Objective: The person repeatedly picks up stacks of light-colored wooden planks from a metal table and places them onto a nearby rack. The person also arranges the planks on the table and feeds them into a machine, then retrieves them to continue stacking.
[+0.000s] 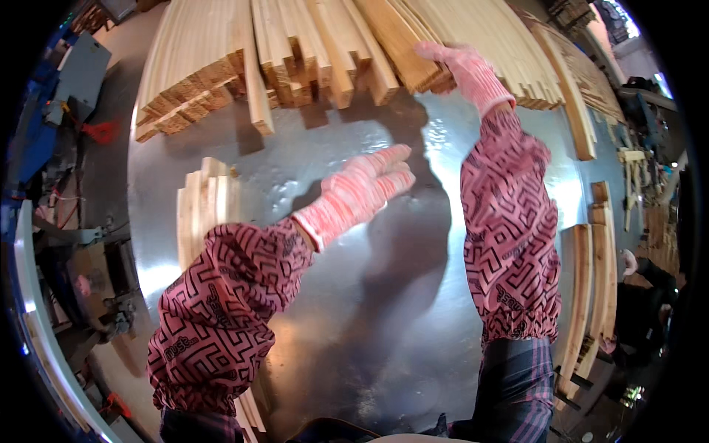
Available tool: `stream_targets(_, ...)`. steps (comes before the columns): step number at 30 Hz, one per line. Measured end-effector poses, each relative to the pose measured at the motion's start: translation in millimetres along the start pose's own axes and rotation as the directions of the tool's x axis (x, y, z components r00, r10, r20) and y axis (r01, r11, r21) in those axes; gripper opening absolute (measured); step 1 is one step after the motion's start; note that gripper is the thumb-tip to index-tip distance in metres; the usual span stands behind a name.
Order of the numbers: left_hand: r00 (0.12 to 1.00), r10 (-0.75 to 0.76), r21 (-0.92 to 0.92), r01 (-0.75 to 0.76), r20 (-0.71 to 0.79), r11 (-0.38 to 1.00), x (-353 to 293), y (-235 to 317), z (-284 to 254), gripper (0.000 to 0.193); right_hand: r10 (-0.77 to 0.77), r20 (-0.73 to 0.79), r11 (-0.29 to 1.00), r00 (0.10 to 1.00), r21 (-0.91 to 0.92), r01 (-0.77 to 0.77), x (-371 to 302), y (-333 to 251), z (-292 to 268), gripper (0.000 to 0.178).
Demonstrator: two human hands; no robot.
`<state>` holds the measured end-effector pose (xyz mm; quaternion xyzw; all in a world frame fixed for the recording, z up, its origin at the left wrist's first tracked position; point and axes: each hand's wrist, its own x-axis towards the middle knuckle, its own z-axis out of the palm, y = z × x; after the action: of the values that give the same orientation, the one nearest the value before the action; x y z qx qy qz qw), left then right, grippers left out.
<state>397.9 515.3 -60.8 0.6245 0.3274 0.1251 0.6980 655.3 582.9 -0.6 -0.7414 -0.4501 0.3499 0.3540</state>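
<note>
My right hand (473, 74), in a pink-and-white knit glove, is at the near end of some wooden strips (395, 40) in the far row. Its thumb or forefinger lies across their top and other fingers curl at their ends, partly hidden. My left hand (362, 188), gloved the same way, hovers over the metal tabletop (354, 295) with fingers stretched out and nothing in them. Patterned pink sleeve covers reach over both forearms. Left of my right hand, more wooden strips (295, 55) lie side by side with uneven ends.
A short stack of strips (210, 196) lies by my left forearm. Long strips (591, 273) lie along the right edge, and a layered stack (188, 81) fills the far left. A person in dark clothes (646, 310) is at the right. Machinery (81, 66) stands left of the table.
</note>
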Motion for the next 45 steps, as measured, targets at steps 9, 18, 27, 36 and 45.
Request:
stream_targets(9, 0.919, -0.125, -0.517, -0.095, -0.374, 0.851, 62, 74, 68, 0.076, -0.194, -0.157, 0.979, 0.968, -0.091, 0.181, -89, 40, -43, 0.057)
stream_targets(18, 0.905, 0.046, -0.617, -0.325, -0.423, 0.717, 5, 126, 70, 0.049, -0.157, -0.056, 0.987, 0.986, -0.046, 0.154, -22, 57, -38, 0.049)
stream_targets(27, 0.798, 0.342, -0.113, -0.45, -0.497, 0.886, -93, 52, 62, 0.057, -0.57, -0.111, 0.329, 0.814, -0.939, 0.102, -1, 77, 39, 0.064)
stream_targets(36, 0.962, 0.271, 0.965, -0.088, 0.019, 0.245, -363, 42, 44, 0.045, -0.498, -0.14, 0.479, 0.856, -0.867, 0.137, -392, 53, -39, 0.093)
stream_targets(45, 0.731, 0.603, 0.942, 0.175, -0.319, 0.286, -485, -17, 83, 0.101, -0.082, -0.545, 0.643, 0.834, -0.669, -0.374, -806, 119, -71, 0.028)
